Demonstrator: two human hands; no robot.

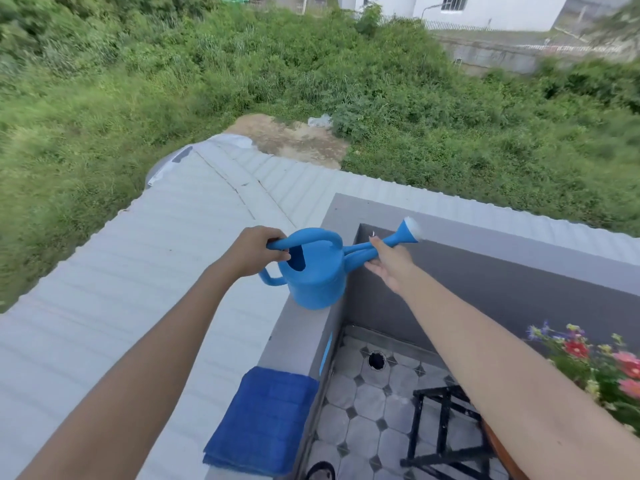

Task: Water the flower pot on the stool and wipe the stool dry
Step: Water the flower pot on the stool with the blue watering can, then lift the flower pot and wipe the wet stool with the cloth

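**Both hands on the watering can at the balcony corner**

Head view: a blue watering can stands on the grey parapet wall. The left hand is wrapped tight around its top handle. The right hand lies under the spout, fingers loosely extended and touching it. A folded blue towel rests on the wall nearer the camera. Flowers show at lower right, above a black stool frame on the tiled floor.

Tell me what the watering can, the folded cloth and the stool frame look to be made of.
Watering can: apparently moulded plastic, uniform blue with a smooth, faintly glossy skin. Folded cloth: seemingly terry or microfibre, matte blue with a fuzzy nap. Stool frame: probably black-painted metal, judging by its thin straight bars.
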